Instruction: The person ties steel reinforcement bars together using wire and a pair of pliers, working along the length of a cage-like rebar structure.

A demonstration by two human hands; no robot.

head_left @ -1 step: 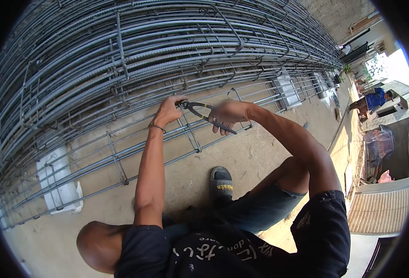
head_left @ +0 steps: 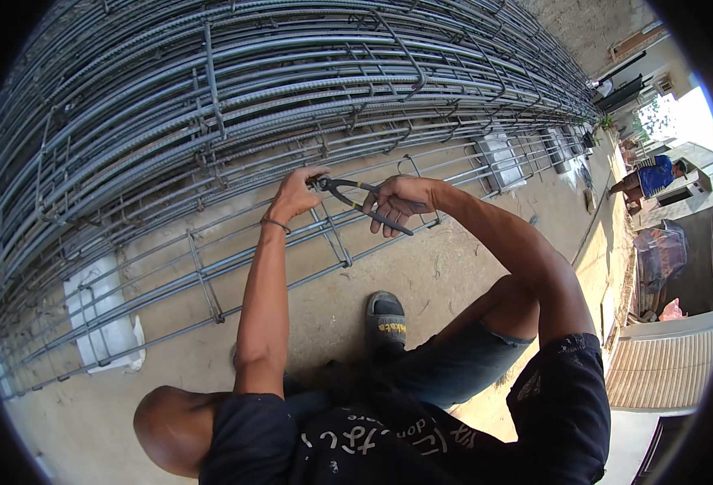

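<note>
My right hand (head_left: 402, 204) has hold of the black-and-yellow end-cutting pincers (head_left: 345, 199), its fingers loosely around the spread handles. The jaws meet the far side of a steel rebar cage (head_left: 345, 260) lying low over the floor, close to a stirrup. My left hand (head_left: 294, 194) is closed right beside the jaws, fingertips against the bar; what it pinches there is too small to make out. A dark band circles the left wrist.
A tall stack of rebar cages (head_left: 292, 77) fills the far side. White blocks (head_left: 102, 307) sit under the low cage at left, and more (head_left: 498, 160) at right. My sandalled foot (head_left: 386, 319) is on the concrete nearby. A person in blue (head_left: 655, 175) stands far right.
My right hand, blurred before, now shows sharply and has turned slightly, its fingers a little lower on the pincers' handles. My left hand and the jaws stay at the same spot.
</note>
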